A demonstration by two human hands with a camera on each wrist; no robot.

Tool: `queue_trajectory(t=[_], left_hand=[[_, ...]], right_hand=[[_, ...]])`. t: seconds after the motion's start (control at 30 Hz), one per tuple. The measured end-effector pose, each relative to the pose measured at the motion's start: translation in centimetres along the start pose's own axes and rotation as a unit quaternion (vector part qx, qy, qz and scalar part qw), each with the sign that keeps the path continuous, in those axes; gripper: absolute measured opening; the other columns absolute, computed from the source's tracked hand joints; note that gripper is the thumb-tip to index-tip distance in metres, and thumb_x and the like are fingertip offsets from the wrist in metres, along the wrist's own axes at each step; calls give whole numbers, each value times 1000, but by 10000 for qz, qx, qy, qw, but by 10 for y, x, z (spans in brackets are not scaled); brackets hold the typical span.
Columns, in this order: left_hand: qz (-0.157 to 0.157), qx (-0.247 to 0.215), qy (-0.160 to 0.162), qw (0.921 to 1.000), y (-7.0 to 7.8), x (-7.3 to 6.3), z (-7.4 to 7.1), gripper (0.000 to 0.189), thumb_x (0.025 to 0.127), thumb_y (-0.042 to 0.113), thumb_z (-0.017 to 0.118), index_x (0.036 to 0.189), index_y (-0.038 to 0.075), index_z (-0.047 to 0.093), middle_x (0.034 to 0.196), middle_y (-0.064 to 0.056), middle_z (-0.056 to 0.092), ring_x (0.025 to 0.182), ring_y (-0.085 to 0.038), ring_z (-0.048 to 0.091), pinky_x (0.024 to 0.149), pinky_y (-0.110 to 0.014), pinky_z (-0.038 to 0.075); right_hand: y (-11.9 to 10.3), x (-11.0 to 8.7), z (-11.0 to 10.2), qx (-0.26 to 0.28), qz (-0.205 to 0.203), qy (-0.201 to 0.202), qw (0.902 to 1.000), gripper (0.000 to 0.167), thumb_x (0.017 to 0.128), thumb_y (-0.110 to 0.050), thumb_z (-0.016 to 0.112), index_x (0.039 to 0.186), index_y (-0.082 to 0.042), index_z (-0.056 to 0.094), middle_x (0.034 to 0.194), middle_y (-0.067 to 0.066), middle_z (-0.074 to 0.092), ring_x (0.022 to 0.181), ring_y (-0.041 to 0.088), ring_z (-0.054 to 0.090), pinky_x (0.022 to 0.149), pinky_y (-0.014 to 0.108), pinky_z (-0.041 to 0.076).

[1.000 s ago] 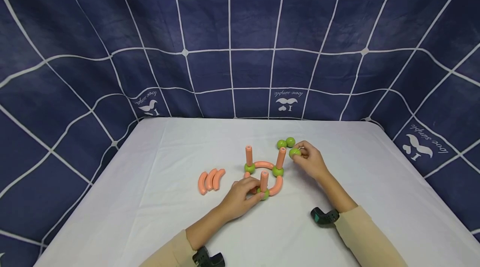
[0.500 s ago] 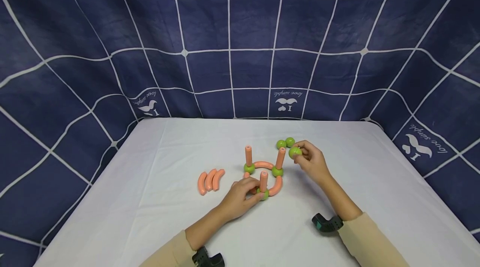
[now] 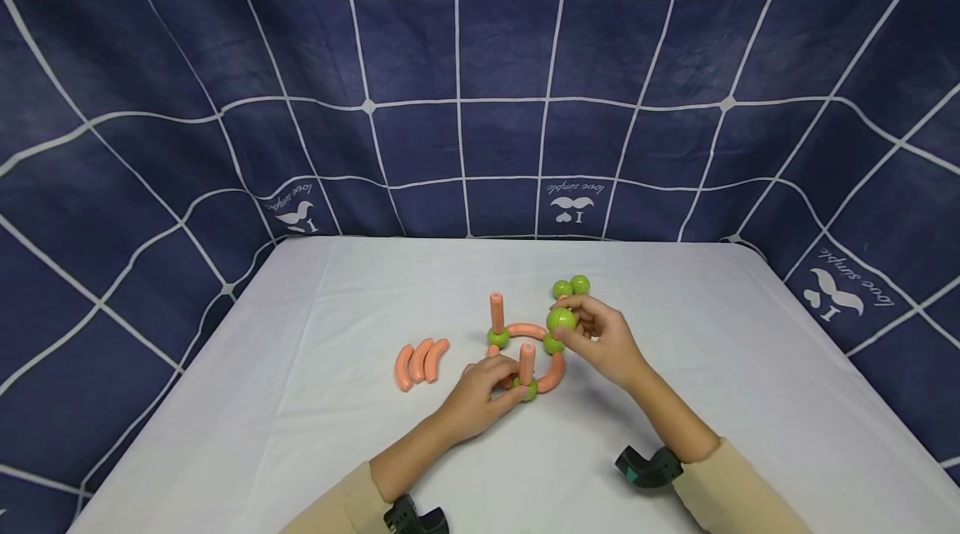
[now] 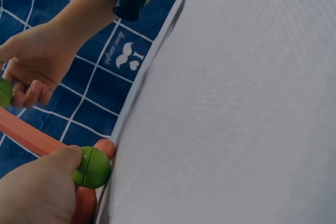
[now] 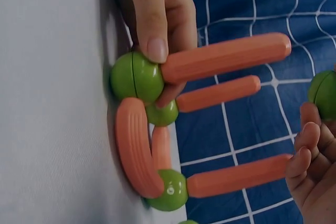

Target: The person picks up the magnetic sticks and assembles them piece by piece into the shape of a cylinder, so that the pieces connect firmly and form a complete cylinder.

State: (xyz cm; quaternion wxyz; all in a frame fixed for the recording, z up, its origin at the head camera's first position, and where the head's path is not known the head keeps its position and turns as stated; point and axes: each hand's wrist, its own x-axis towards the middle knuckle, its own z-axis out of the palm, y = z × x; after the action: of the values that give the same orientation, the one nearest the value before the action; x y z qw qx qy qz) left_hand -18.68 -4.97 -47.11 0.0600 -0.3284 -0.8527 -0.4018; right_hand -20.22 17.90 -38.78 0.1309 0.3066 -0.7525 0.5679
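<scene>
Green balls, curved salmon-pink rods and upright straight rods form a ring-shaped frame on the table. My left hand point(image 3: 478, 401) grips the near green ball point(image 5: 137, 80), thumb on its top, beside the upright rod point(image 5: 226, 57) rising from it. My right hand point(image 3: 603, 342) pinches a loose green ball point(image 3: 561, 320) between thumb and fingertips, over the ring's right-hand green ball point(image 3: 552, 344). That corner's upright rod point(image 5: 241, 176) is mostly hidden in the head view. Whether the held ball touches its tip I cannot tell. Another upright rod point(image 3: 497, 313) stands at the far left corner.
Several curved rods point(image 3: 418, 361) lie side by side on the white tablecloth point(image 3: 337, 442), left of the frame. Two loose green balls point(image 3: 580, 284) sit behind it. A blue checked curtain point(image 3: 495, 59) hangs around the table's back and sides.
My right hand has moved left with the green ball, from beside the right upright rod to over it. My left hand keeps its grip on the near ball.
</scene>
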Motion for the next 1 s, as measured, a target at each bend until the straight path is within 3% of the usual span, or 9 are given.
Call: queue_trajectory(t=[0.43,0.63,1.0], left_hand=[[73,-4,-19,10000,-1,0,-1,21,96,32,63,111,18,67,104,11,63,91,-7,52,81,-35,40],[143,9,-27,9999,-2,1,-1,21,96,32,63,111,18,66,103,10,62,91,-6,52,80,-35,41],[44,14,-136,9999,1,0,-2,17,96,31,62,109,20,63,100,11,60,91,-7,52,80,-34,39]], right_hand=[[-12,3,18,-372,-370,-345,9980,31,76,15,71,104,5,64,75,3,58,58,10,47,50,24,40],[-14,1,24,-452,-236,-390,9979,36,74,8,78,107,2,65,64,0,51,55,9,43,48,23,37],[-11,-3,27,-294,-203,-472,9982,40,77,1,79,113,-2,63,67,-3,53,54,8,44,46,22,38]])
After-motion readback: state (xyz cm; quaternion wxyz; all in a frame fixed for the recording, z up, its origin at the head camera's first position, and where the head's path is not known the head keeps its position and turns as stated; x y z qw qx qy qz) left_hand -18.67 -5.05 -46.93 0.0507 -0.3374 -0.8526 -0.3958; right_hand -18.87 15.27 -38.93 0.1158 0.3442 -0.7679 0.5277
